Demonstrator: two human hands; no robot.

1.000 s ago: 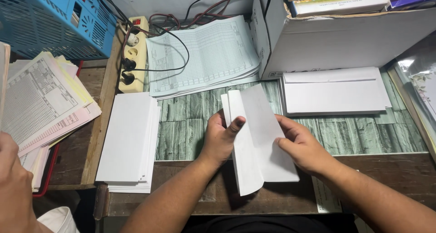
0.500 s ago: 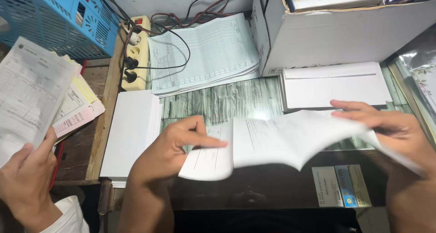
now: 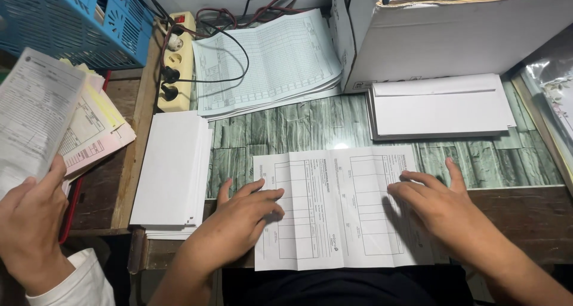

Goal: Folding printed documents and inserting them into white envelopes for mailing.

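Both hands lie flat, fingers spread, gripping nothing: left hand [image 3: 242, 219] at nine o'clock on the unfolded form [image 3: 337, 207], right hand [image 3: 439, 207] at three. The form lies on the counter [image 3: 286, 130], envelopes [image 3: 173, 168] beside it.

A large white cardboard box [image 3: 453, 34] stands at the back right of the tabletop [image 3: 286, 127], with a small pale label [image 3: 382, 84] low on its front face. Just in front of it lies a flat stack of white envelopes [image 3: 439, 106], flaps up. At the far right edge lies a clear plastic packet [image 3: 555, 85], only partly in view.
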